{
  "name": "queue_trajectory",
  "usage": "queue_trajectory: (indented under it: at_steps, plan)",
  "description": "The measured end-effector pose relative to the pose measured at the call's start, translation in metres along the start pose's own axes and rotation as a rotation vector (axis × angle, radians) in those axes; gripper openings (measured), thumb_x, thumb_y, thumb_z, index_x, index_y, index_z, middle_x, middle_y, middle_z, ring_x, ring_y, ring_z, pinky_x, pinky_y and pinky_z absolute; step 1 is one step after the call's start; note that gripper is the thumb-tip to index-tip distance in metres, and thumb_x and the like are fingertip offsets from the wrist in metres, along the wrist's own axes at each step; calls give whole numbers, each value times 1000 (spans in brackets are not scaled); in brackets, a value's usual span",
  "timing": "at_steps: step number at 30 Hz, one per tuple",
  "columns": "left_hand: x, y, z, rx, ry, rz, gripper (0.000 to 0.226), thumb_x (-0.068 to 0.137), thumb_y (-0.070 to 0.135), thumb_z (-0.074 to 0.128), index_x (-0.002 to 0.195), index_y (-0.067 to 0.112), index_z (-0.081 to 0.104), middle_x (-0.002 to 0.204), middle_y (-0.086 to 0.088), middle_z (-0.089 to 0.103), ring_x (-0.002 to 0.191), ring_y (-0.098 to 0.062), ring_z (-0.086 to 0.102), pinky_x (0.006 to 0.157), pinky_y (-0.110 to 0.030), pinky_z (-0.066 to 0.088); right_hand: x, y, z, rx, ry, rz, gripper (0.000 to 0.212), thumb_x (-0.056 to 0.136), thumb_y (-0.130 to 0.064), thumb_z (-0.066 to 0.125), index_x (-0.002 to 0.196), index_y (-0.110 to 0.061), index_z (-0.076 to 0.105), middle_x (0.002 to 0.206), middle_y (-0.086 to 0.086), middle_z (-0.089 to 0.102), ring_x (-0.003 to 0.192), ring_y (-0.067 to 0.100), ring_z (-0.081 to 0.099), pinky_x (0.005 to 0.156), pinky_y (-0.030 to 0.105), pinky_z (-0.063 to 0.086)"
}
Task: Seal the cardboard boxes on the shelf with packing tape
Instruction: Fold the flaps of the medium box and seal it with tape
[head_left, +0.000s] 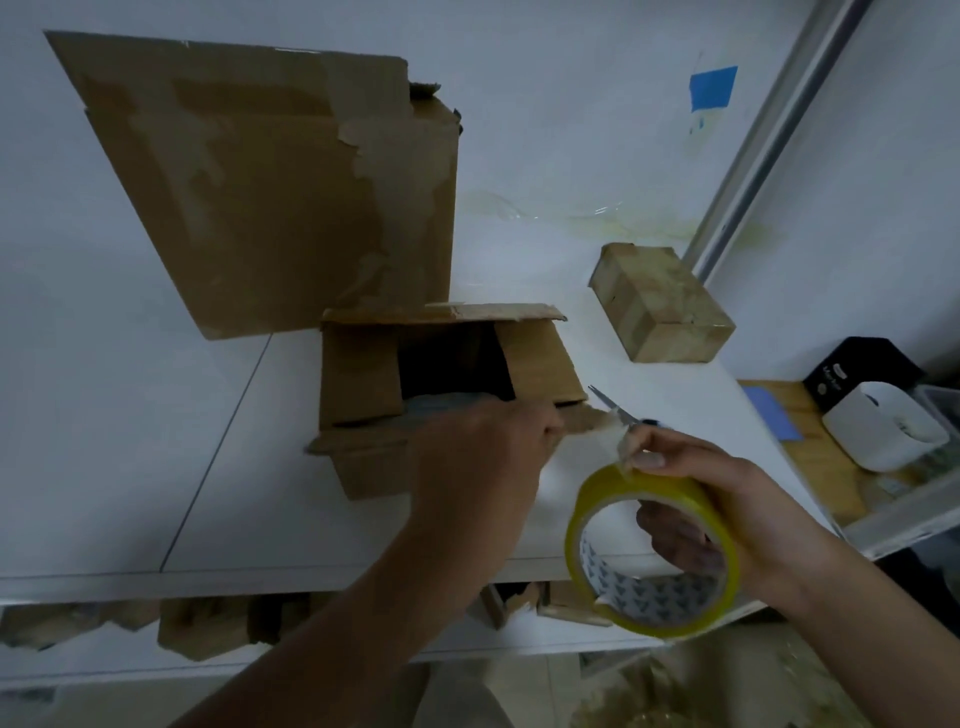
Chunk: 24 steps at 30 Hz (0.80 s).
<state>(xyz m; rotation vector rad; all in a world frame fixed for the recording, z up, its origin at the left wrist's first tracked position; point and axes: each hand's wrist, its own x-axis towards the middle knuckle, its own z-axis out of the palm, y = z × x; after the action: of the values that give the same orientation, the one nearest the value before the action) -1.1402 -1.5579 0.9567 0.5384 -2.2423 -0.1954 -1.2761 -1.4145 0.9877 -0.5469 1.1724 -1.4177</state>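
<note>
tape roll (670, 488) near open box (358, 379) edge

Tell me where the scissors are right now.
In the head view, the scissors lie on the white shelf right of centre, just right of the open box and behind the right hand holding the tape roll.

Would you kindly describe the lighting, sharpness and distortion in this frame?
Head view: dim, bluish light throughout; the open box is almost black inside; wide-angle distortion slants the shelf; the scissors look soft; the tape roll is sharper.
</note>
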Motion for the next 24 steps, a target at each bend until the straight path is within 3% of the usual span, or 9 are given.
queue_trajectory:
  at_steps: [3, 5, 7, 10, 12, 16, 18, 21, 24]
  plan:
    - [-22, -3, 13, -59, 9, -10, 6, 78, 19, 75, 83, 21, 77, 82, 7, 75, 75, -11, 69, 65, -14, 46, -1, 2, 8, -38, 26, -16, 22, 70, -21, 71, 72, -9, 54, 43, 7, 38, 29, 15, 33, 32, 17, 32]
    - [-31, -7, 18, -128, -83, -49, 26, 71, 13, 88, 94, 20, 78, 101, 6, 76, 97, -11, 70, 80, -22, 56, 1, 3, 12, -70, 61, -21, 21, 74, -22, 71, 69, -10, 54, 46, 8, 40, 32, 16, 34, 34, 19, 32]
    - [-35, -13, 17, -224, -136, -46, 28, 75, 13, 84, 101, 20, 76, 112, 7, 73, 108, -9, 66, 89, -28, 57, 4, 4, 16, -93, 110, -16, 23, 82, -20, 66, 64, -12, 53, 50, 6, 40, 37, 15, 33, 36, 21, 31]
    - [-28, -18, 6, -417, -152, -143, 18, 93, 20, 60, 106, 23, 71, 110, 13, 71, 94, 6, 63, 77, -13, 53, 8, 4, 22, -78, 172, -14, 30, 88, -19, 57, 60, -14, 53, 53, 5, 41, 41, 14, 33, 38, 22, 32]
    - [-18, -22, -2, -554, -165, -261, 21, 99, 30, 50, 107, 28, 70, 101, 15, 72, 87, 7, 64, 69, -8, 49, 9, 5, 25, -96, 208, 0, 31, 89, -20, 58, 58, -15, 56, 55, 5, 43, 44, 15, 34, 40, 23, 33]
    - [6, -28, -14, -709, -316, -424, 43, 88, 67, 45, 95, 36, 73, 88, 9, 74, 78, -14, 68, 70, -38, 57, 10, 10, 36, -137, 279, 58, 25, 86, -21, 63, 62, -15, 63, 57, 8, 48, 45, 16, 40, 41, 24, 36]
    - [17, -27, -18, -754, -374, -455, 45, 76, 75, 53, 87, 37, 75, 84, 9, 73, 78, -12, 67, 69, -35, 57, 10, 12, 41, -172, 295, 66, 25, 86, -20, 64, 62, -16, 66, 57, 9, 50, 43, 17, 42, 40, 25, 38]
    - [27, -24, -21, -707, -454, -448, 39, 64, 67, 74, 84, 34, 76, 81, 15, 70, 80, -3, 64, 65, -18, 52, 11, 14, 47, -174, 311, 53, 23, 88, -18, 63, 66, -15, 68, 58, 11, 52, 42, 18, 43, 40, 25, 40]
    - [30, -23, -17, -649, -482, -450, 25, 69, 48, 83, 83, 29, 77, 80, 14, 72, 80, -1, 65, 70, -21, 51, 10, 12, 51, -181, 311, 54, 18, 89, -20, 63, 73, -13, 68, 59, 12, 53, 43, 19, 44, 42, 24, 41]
